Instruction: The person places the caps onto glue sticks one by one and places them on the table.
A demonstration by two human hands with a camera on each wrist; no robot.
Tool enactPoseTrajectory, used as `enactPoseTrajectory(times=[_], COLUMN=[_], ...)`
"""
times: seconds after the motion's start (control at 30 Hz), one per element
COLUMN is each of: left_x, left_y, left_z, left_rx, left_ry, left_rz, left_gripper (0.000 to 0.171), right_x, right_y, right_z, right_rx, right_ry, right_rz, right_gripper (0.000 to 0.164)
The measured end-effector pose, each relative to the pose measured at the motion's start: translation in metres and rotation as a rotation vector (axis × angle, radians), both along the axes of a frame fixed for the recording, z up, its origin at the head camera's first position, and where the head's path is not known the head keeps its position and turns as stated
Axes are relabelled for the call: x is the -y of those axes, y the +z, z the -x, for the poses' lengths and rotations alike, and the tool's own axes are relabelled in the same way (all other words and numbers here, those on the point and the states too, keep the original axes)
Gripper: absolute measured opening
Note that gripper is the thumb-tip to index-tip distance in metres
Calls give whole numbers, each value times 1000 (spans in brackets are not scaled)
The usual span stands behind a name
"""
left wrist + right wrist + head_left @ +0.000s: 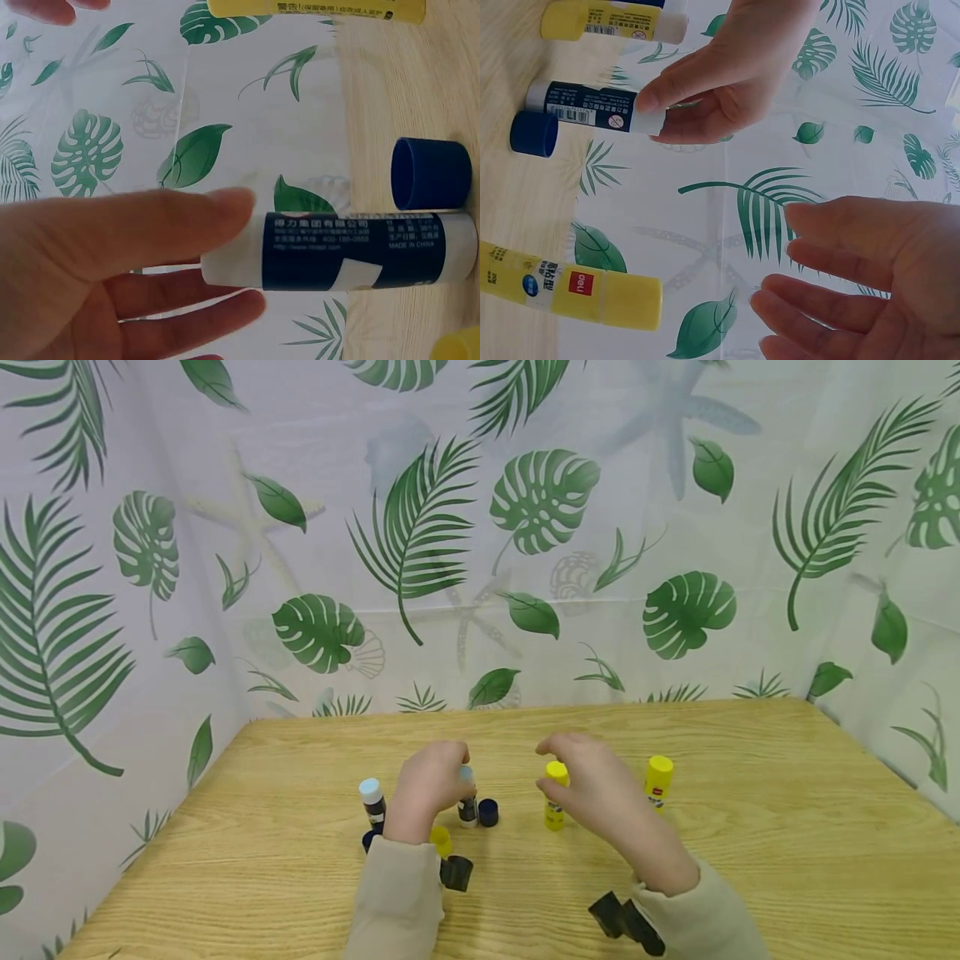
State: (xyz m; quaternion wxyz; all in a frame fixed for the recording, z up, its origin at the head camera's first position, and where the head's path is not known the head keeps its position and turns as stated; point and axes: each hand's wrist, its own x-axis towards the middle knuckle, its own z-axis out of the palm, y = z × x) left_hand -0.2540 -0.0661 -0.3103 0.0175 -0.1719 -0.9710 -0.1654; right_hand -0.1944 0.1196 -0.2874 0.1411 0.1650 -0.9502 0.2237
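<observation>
My left hand (427, 785) pinches the white upper end of a navy glue stick (322, 251) between thumb and fingers. That stick stands upright on the table, its navy cap (488, 812) beside its base. My right hand (600, 785) is raised by a capped yellow glue stick (555, 802). In the right wrist view its fingers are loosely bent, with a gap between them and the yellow glue stick (574, 289). Nothing is held in this hand.
Left of my left wrist stands another navy stick (372, 802) with a pale top, a dark cap (370, 840) near its base. A yellow cap (441, 841) sits by the left wrist. Another yellow glue stick (658, 781) stands behind my right forearm. A leaf-print cloth (465, 568) surrounds the wooden table.
</observation>
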Motion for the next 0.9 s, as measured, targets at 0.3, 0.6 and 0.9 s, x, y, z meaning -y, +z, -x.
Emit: enactPoseTrajectory(times=[0.3, 0.6, 0.9], left_x=[0, -2, 0], left_y=[-3, -7, -3], left_z=[1, 3, 0], left_rx=[16, -7, -34], left_ry=[16, 7, -26], left_rz=[37, 56, 56], left_gripper=[28, 23, 20], right_x=[0, 1, 2], right_y=[-1, 0, 0], right_z=[-1, -1, -1], right_rx=[5, 42, 53], right_ry=[8, 4, 9], right_rz=[-7, -9, -18], right_gripper=[31, 31, 31])
